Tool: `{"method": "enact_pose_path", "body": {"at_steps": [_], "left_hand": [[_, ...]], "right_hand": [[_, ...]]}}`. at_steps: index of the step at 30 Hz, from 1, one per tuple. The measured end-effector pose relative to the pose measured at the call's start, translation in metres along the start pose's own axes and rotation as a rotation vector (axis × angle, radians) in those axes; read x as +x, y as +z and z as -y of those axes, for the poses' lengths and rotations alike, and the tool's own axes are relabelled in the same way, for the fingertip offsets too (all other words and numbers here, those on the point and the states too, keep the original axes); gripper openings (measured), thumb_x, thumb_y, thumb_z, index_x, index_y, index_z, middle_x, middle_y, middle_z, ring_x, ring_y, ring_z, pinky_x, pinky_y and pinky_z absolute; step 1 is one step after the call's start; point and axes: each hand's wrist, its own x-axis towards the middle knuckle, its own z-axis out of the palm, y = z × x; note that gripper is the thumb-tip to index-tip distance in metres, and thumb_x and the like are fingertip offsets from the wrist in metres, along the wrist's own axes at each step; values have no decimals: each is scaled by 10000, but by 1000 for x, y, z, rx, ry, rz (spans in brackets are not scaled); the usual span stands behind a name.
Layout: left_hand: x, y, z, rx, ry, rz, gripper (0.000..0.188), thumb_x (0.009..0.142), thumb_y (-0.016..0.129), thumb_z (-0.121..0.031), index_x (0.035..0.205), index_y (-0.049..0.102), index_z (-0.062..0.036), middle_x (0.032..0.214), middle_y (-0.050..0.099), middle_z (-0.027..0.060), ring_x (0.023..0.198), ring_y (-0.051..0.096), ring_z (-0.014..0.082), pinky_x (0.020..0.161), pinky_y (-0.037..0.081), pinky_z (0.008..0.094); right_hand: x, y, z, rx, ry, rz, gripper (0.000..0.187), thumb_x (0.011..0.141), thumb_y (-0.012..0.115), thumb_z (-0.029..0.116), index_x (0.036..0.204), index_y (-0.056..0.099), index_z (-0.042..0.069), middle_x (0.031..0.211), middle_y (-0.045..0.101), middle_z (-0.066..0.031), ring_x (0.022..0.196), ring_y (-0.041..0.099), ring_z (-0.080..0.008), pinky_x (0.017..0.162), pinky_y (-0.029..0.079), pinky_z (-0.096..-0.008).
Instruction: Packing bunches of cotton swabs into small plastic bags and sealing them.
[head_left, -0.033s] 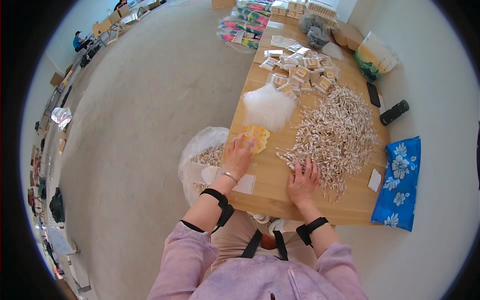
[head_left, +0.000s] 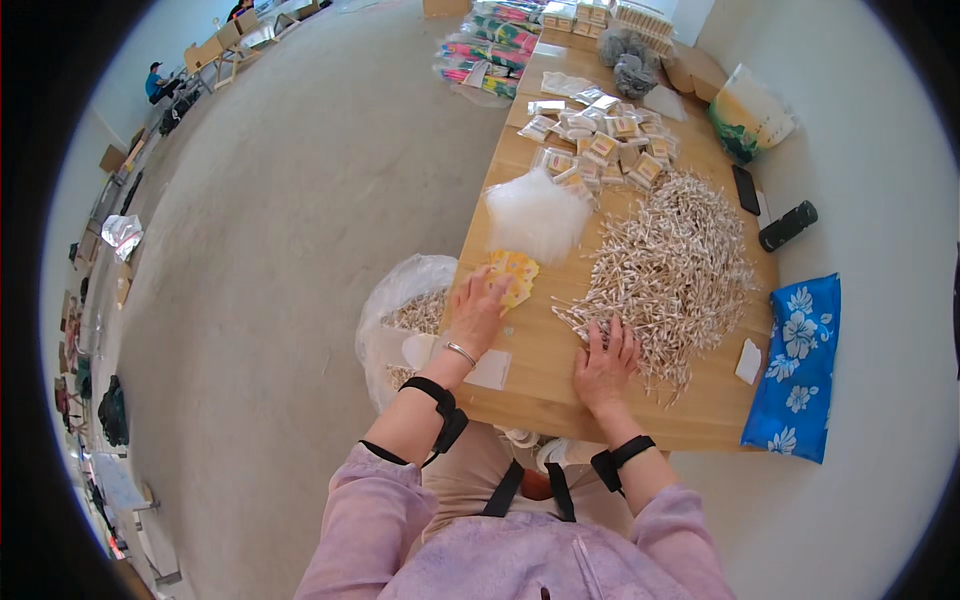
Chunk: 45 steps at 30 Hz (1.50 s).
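A large pile of cotton swabs (head_left: pixel 680 270) is spread over the right side of the wooden table (head_left: pixel 545 390). My right hand (head_left: pixel 605 370) lies at its near left edge, fingers spread and fingertips touching the swabs. On the table's left side, my left hand (head_left: pixel 478 312) reaches over several yellow patterned cards (head_left: pixel 516 275). Its fingers are apart and bent onto the cards' near left part, which they partly hide. Just beyond the cards lies a stack of clear plastic bags (head_left: pixel 540 212).
Packed swab bundles (head_left: pixel 605 140) lie farther back. A clear sack of swabs (head_left: pixel 410 310) stands against the table's left edge. Along the right side are a blue floral pouch (head_left: pixel 795 370), a white paper scrap (head_left: pixel 748 360), a black bottle (head_left: pixel 788 226) and a phone (head_left: pixel 745 188).
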Motion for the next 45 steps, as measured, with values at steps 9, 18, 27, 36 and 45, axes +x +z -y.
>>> {"method": "enact_pose_path", "body": {"at_steps": [9, 18, 27, 36, 45], "left_hand": [[-2, 1, -2, 87, 237, -28, 481, 776, 635, -114, 1241, 529, -179, 1368, 406, 120, 1311, 310, 328, 1092, 245, 444], [-55, 13, -51, -263, 301, 128, 494, 746, 644, -37, 1223, 525, -69, 1339, 438, 138, 1264, 374, 326, 1047, 335, 418], [-46, 33, -59, -274, 262, -42, 116, 795, 615, -63, 907, 646, -63, 962, 626, 83, 957, 565, 273, 850, 458, 374], [-57, 27, -44, -236, 135, -55, 114, 765, 643, -78, 877, 639, -64, 906, 614, 81, 916, 561, 281, 819, 463, 376], [-61, 29, -54, -267, 199, -14, 110, 755, 665, -90, 861, 654, -66, 953, 606, 91, 953, 548, 274, 838, 449, 381]], "right_hand": [[-11, -2, 4, 255, -163, 69, 495, 767, 619, 175, 1251, 521, 141, 1333, 396, -151, 1268, 314, -350, 1076, 235, -502], [-18, -4, -30, 161, -80, 41, 483, 803, 614, 245, 1265, 511, 146, 1356, 413, -106, 1260, 344, -320, 1069, 236, -494], [-21, -24, -48, 221, -142, 85, 394, 858, 573, 232, 1244, 548, 154, 1351, 449, -85, 1258, 360, -318, 1061, 244, -492], [-1, 1, -80, 111, -17, -50, 341, 817, 596, 171, 1158, 603, 175, 1211, 535, -41, 1186, 415, -274, 1051, 259, -487], [-5, 3, -23, 203, -10, -56, 267, 791, 630, 171, 1057, 638, 144, 1039, 549, -34, 1035, 479, -241, 931, 345, -412]]}}
